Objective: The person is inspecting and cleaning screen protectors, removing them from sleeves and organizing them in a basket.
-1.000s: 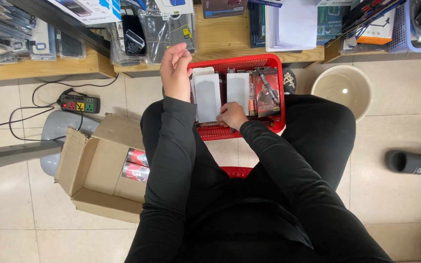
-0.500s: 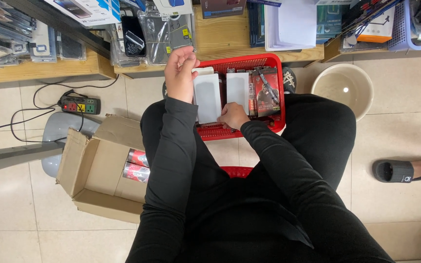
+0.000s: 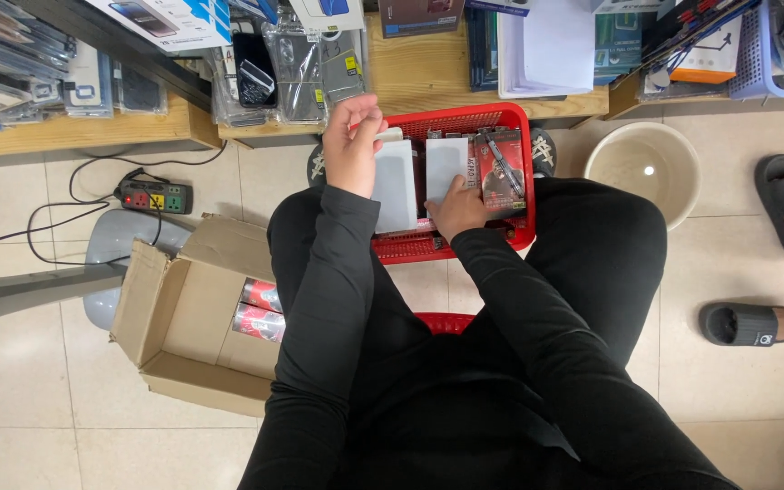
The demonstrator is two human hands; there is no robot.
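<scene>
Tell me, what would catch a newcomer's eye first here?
The red basket of flat white packs on the person's lap stands out. The left hand is raised at its rim, pinching a small pale item, while the right hand rests on the packs inside. An open cardboard box sits on the floor, left.

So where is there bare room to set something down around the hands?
Bare floor tile lies left of the cardboard box, and between the beige basin and the black slippers. The red basket is crowded: white packets fill it under the left hand and right hand. The wooden shelf is packed too.
</scene>
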